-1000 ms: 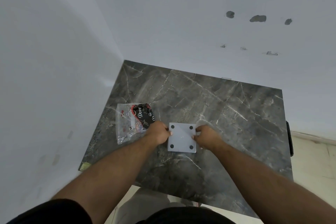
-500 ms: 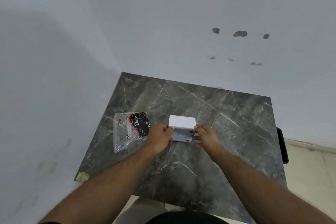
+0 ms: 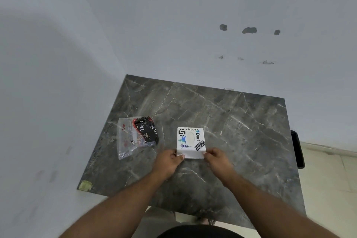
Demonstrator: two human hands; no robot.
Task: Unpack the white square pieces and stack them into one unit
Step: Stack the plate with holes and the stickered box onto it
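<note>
Below, on a dark grey marble-patterned bench (image 3: 222,121), sits a white square block (image 3: 190,142), its flat sticker-covered top facing up and its edges roughly parallel to the bench edges. Both hands pinch its near corners: left hand (image 3: 167,162) at the near-left, right hand (image 3: 217,160) at the near-right. Well to the left lies a crinkled clear plastic bag (image 3: 135,137) holding a black packet.

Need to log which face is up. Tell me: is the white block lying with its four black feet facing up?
No, the white block shows its stickered top face, with no black feet in sight.
</note>
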